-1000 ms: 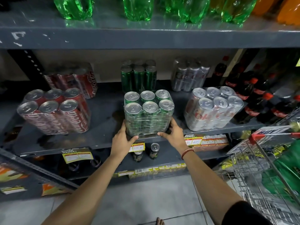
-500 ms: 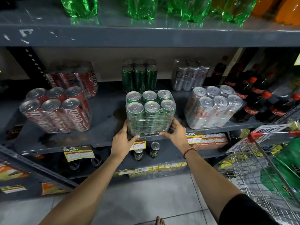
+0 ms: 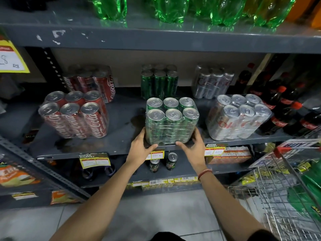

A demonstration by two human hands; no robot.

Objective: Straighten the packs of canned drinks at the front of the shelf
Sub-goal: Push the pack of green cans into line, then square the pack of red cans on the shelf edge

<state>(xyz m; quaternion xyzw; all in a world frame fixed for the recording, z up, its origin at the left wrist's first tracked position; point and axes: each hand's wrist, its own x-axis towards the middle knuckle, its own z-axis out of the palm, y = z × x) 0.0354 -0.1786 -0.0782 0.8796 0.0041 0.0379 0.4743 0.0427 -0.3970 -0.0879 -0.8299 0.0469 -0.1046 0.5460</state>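
Note:
A shrink-wrapped pack of green cans (image 3: 171, 122) stands upright at the front middle of the grey shelf (image 3: 97, 146). My left hand (image 3: 141, 147) grips its lower left corner and my right hand (image 3: 192, 146) grips its lower right corner. A pack of red cola cans (image 3: 74, 115) sits at the front left, turned at an angle. A pack of silver cans (image 3: 238, 117) sits at the front right, also angled.
Behind the front row stand a red pack (image 3: 90, 82), a green pack (image 3: 159, 80) and a silver pack (image 3: 212, 80). Dark cola bottles (image 3: 286, 105) fill the shelf's right end. A wire shopping trolley (image 3: 281, 192) stands at my right. Green bottles (image 3: 170, 7) line the shelf above.
Both hands have stayed on the green pack's lower corners. The pack has shifted slightly back and squarer on the shelf; my view has moved a little closer.

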